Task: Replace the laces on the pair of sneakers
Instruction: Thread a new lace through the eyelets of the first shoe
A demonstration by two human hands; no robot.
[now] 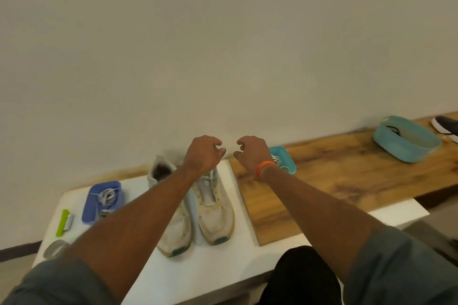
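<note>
Sneakers [198, 208] are sitting side by side mid-surface [218, 270], apparently unlaced; left hand [204, 153] and right hand [251, 153] are hovering above, fingers loosely curled, gripping nothing; laces are lying in blue tray [91, 210] near the left edge; risk: mixing old and new laces.

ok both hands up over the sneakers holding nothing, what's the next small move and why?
Probably lower the right hand to the small teal tray just beside it and pick up a lace. Both sneakers look unlaced, with bare eyelets, and the left hand is also empty. Whether that tray or the blue tray holds the new laces can't be told.
</note>
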